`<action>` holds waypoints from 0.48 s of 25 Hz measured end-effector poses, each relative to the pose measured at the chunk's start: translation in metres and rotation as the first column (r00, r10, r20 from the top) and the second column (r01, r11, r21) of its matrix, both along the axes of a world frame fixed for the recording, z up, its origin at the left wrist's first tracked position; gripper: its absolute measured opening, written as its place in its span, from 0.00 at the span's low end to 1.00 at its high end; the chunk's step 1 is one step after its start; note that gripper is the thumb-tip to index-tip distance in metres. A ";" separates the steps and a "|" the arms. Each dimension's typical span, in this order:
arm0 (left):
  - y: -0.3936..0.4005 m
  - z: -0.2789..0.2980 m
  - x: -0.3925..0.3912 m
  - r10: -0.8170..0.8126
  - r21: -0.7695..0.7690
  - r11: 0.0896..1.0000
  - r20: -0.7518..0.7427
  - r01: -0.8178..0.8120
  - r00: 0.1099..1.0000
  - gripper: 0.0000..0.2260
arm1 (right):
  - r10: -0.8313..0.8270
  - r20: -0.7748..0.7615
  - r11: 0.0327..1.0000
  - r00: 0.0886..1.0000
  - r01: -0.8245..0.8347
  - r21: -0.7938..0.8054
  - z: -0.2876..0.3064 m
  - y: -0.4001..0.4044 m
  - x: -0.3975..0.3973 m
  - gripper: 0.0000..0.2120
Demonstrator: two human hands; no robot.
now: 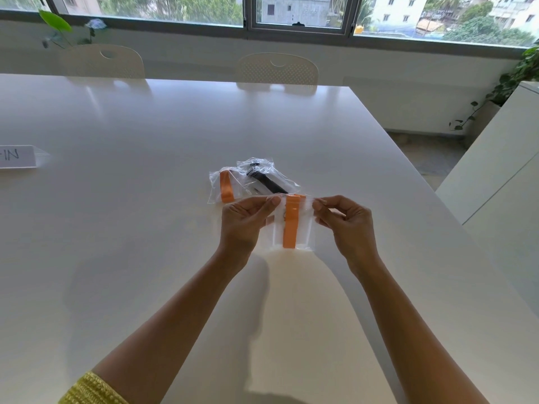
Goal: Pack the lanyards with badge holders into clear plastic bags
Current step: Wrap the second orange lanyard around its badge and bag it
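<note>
Nearest, at the lower left edge, a yellow knitted sleeve (87, 389), with two bare forearms reaching forward over the white bench (116, 228). Further out, the left hand (243, 218), thumb and fingers curled and pinching the upper left corner of a clear plastic bag (303, 228). Opposite, the right hand (347, 221), fingers likewise curled and pinching the upper right corner of the same bag. Between the two hands, the bag held upright above the bench, top edge stretched level, bottom edge hanging free. Inside it, an orange lanyard (290, 221) folded into a vertical band running from the bag's mouth almost to its bottom; a small metal clip barely visible near the top, a badge holder too faint to make out.

Just beyond the hands, lying flat on the bench, two more bagged sets side by side and overlapping: on the left a second bag with orange lanyard (226, 186), on the right a bag with black lanyard (267, 179), crinkled, its upper end tipped toward the window.

Far left, at the frame edge, a white label card (17, 156) with handwriting, partly cut off. Beyond the bench's far edge, two cream chairs (278, 71) pushed in. Farthest, a wide window (300, 13) with trees and buildings outside, leafy plants (519, 74) at the right.
</note>
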State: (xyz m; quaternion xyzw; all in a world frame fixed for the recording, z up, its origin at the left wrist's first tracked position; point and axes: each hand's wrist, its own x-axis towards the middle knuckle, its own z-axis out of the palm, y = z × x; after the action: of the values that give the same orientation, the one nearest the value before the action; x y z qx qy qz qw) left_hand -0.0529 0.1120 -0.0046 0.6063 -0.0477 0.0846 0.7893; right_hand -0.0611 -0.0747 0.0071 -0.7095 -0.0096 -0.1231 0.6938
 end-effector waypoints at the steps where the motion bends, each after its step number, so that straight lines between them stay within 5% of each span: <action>1: -0.001 0.001 0.000 0.022 0.006 1.000 0.001 -0.022 1.000 0.05 | 0.000 -0.003 1.000 1.000 0.000 -0.008 0.000 0.000 0.000 0.04; 12: -0.003 0.003 0.001 0.080 0.059 0.995 0.067 -0.084 0.995 0.09 | -0.004 -0.046 0.997 0.999 0.001 -0.082 0.002 0.000 0.002 0.08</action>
State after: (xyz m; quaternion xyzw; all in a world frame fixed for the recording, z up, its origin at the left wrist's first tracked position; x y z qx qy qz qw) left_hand -0.0524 0.1085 -0.0015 0.6289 -0.0508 0.1347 0.7641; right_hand -0.0589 -0.0746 0.0092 -0.7402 0.0024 -0.1070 0.6638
